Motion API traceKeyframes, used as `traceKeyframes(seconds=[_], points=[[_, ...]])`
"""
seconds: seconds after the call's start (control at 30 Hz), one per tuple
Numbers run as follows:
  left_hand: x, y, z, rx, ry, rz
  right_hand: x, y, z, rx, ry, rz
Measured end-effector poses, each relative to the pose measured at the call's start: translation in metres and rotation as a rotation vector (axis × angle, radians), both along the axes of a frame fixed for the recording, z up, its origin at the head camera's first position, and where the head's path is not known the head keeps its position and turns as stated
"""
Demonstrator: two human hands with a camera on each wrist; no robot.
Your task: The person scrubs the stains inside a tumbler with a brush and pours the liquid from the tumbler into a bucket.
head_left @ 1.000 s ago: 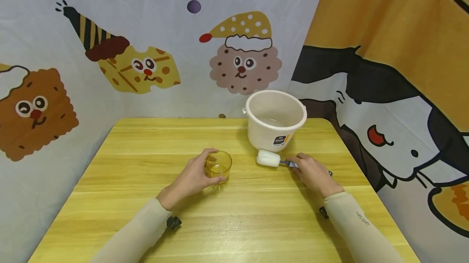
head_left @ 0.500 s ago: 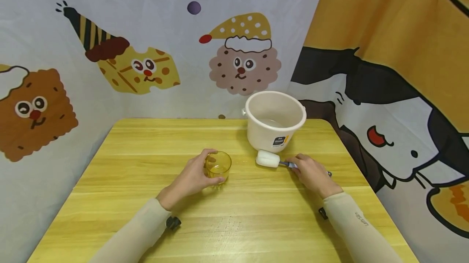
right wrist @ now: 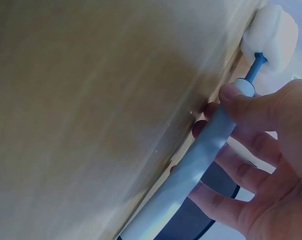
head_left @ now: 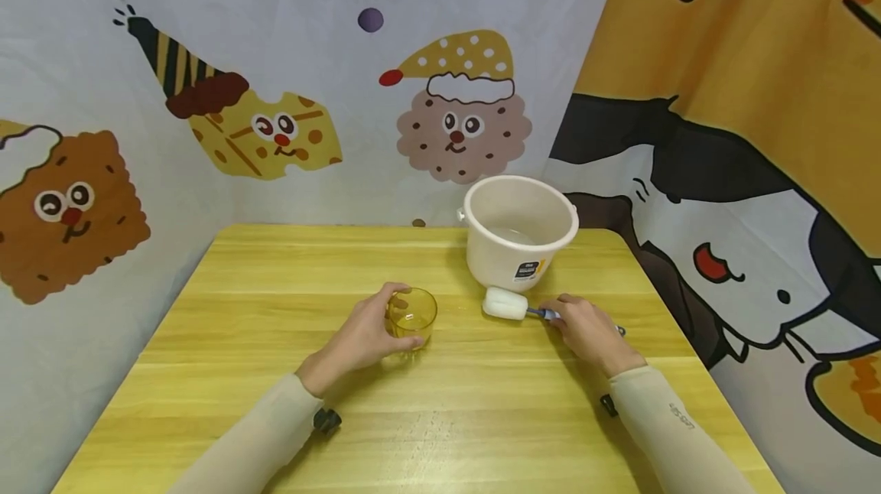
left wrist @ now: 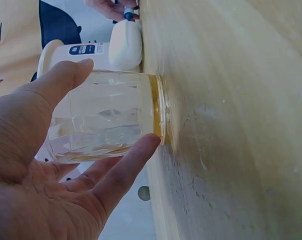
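We've got our left hand curved wide round a yellow glass; our right hand is curled in, gripping a sponge brush by its handle.

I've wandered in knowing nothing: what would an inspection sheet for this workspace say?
Surface: wood-look table, spotted with droplets near the front.
Job's things: yellowish glass, upright; sponge brush, its white head in front of a cream bucket.
Clutter: nothing seen.
Grippers: two bare hands; left hand holds the glass, right hand the brush handle.
Cables: nothing seen.
Surroundings: cartoon-printed cloth behind the table.
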State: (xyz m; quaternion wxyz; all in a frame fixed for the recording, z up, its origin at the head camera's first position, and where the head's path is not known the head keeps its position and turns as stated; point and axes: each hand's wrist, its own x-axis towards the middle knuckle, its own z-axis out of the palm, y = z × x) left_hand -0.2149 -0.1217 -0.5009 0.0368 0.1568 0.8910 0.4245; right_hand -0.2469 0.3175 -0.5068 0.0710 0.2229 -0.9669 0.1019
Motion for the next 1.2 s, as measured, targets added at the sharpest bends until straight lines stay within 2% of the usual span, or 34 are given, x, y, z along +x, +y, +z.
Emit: traceKeyframes(seconds=[0.63,0.93,1.2], points=[[0.001,0.0016,-0.001,0.012,0.012,-0.006,0.0018,0.0047,0.0015,-0.02,0.034,0.044],[0.0002,0.0012,-0.0001,0.01,-0.009,-0.002,0.0033,0.0033,0.0031,-0.028,0.056,0.06],[-0.0007,-0.0011,-0.0012,0.025,-0.02,-0.004,0.0032,-0.0001,0.0081,-0.026,0.12,0.093]])
